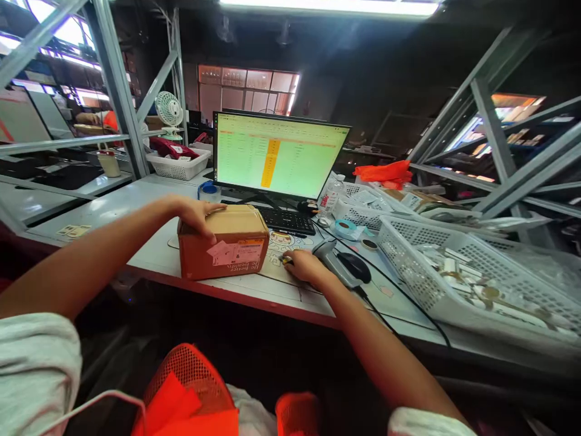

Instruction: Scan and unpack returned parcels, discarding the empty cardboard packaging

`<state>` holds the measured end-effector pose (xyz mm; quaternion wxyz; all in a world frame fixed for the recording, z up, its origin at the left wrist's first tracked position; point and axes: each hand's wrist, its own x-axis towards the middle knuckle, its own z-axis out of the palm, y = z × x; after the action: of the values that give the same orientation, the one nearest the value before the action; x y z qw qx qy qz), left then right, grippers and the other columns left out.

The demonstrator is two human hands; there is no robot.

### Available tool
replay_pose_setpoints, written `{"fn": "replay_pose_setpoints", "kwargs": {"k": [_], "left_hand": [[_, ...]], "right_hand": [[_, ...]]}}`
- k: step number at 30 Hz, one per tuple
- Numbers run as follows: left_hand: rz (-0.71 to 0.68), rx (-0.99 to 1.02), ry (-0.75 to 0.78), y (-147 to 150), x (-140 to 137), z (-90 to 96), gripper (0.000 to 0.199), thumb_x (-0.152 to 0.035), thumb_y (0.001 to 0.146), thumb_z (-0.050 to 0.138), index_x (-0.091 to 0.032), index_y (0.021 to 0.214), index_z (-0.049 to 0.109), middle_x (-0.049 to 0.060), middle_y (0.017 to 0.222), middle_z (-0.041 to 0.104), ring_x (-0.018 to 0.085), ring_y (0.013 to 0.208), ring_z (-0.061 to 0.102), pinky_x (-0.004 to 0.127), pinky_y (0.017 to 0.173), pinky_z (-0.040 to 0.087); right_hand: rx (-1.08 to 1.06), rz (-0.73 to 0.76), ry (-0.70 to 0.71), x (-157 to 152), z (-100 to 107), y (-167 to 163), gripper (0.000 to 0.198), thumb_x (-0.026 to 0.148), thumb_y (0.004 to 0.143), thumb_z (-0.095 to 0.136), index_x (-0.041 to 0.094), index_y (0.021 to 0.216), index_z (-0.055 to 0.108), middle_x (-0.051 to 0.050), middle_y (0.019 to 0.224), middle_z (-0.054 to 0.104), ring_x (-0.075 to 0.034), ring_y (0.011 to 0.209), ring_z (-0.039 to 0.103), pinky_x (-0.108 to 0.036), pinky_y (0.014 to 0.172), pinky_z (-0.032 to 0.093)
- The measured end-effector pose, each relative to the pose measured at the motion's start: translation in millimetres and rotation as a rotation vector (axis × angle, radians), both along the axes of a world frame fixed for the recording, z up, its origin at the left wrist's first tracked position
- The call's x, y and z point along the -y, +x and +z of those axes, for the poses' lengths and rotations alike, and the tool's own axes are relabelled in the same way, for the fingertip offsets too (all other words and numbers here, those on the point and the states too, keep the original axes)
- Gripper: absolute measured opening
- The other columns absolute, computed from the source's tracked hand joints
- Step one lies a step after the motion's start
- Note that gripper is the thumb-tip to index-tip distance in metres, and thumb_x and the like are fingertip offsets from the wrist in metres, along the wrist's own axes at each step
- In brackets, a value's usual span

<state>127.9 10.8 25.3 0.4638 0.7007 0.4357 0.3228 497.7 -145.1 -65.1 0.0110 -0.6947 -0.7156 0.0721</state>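
Note:
A brown cardboard box [222, 242] with pinkish labels on its front side stands at the front edge of the desk. My left hand [197, 217] grips its upper left part, thumb on the front side and fingers over the top. To the right of the box, my right hand [305, 266] is closed low over the desk mat [276, 274]. A small bit of yellow and dark shows at its fingertips, too little to name. Just beyond that hand lie a grey handheld barcode scanner [338, 263] and a black mouse [354, 266].
A monitor [276, 154] showing a spreadsheet stands behind a black keyboard [290, 223]. White plastic baskets [408, 266] of small items line the right side, with a cable before them. Tape rolls, a bottle [333, 194] and another basket [179, 166] stand farther back.

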Motion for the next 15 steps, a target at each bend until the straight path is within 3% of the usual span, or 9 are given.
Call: {"fn": "replay_pose_setpoints", "kwargs": {"k": [2,4,6,8,11,13,15], "left_hand": [[-0.007,0.003,-0.015,4.0,0.1,-0.7,0.069,-0.022,0.043,0.092,-0.010,0.108,0.072,0.012,0.107,0.068,0.040,0.122,0.060,0.050,0.111,0.040],[0.027,0.039,0.077,-5.2,10.7,-5.4,0.072,-0.023,0.043,0.093,-0.012,0.111,0.071,0.013,0.116,0.067,0.040,0.129,0.055,0.048,0.114,0.037],[0.174,0.095,0.213,-19.1,26.8,-15.0,0.073,-0.028,0.050,0.094,-0.015,0.118,0.068,0.015,0.129,0.063,0.039,0.138,0.046,0.045,0.117,0.034],[0.374,0.152,0.253,-27.8,42.6,-28.0,0.074,-0.037,0.062,0.089,-0.018,0.128,0.062,0.015,0.138,0.057,0.037,0.140,0.044,0.043,0.115,0.036],[0.456,0.331,0.023,-23.7,54.3,-46.1,0.079,-0.040,0.072,0.080,-0.017,0.141,0.048,0.016,0.131,0.059,0.031,0.116,0.061,0.038,0.096,0.051],[0.355,0.470,-0.136,-14.6,51.1,-52.1,0.081,-0.034,0.070,0.078,-0.018,0.142,0.045,0.012,0.118,0.063,0.024,0.092,0.066,0.031,0.076,0.054],[0.257,0.550,-0.202,-6.6,41.3,-52.7,0.079,-0.028,0.065,0.077,-0.020,0.138,0.047,0.008,0.109,0.065,0.019,0.079,0.065,0.027,0.065,0.051]], "right_hand": [[-0.098,-0.028,0.039,-5.1,3.9,2.4,0.029,0.019,0.092,0.060,0.013,0.118,0.072,-0.019,0.125,0.070,-0.033,0.120,0.065,-0.038,0.102,0.048],[-0.225,-0.055,0.073,-13.8,11.7,4.8,0.027,0.017,0.097,0.050,0.013,0.115,0.070,-0.017,0.118,0.073,-0.027,0.110,0.070,-0.033,0.095,0.053],[-0.352,-0.075,0.088,-24.9,22.5,4.9,0.034,0.013,0.101,0.036,0.013,0.120,0.064,-0.014,0.106,0.076,-0.020,0.091,0.074,-0.028,0.080,0.057],[-0.523,-0.079,0.088,-37.8,35.0,0.3,0.037,0.013,0.103,0.028,0.015,0.123,0.059,-0.009,0.089,0.075,-0.016,0.071,0.072,-0.025,0.065,0.057],[-0.868,-0.051,0.061,-59.4,54.9,-16.3,0.021,0.023,0.105,0.040,0.016,0.107,0.060,-0.001,0.066,0.065,-0.013,0.052,0.063,-0.021,0.050,0.052],[-0.990,-0.026,0.023,-72.4,66.9,-30.5,0.019,0.028,0.104,0.050,0.016,0.092,0.060,0.002,0.056,0.058,-0.012,0.045,0.058,-0.020,0.043,0.047],[-0.971,-0.011,-0.010,-81.4,75.6,-42.5,0.022,0.028,0.103,0.055,0.016,0.084,0.058,0.003,0.052,0.055,-0.011,0.040,0.055,-0.018,0.038,0.042]]}}
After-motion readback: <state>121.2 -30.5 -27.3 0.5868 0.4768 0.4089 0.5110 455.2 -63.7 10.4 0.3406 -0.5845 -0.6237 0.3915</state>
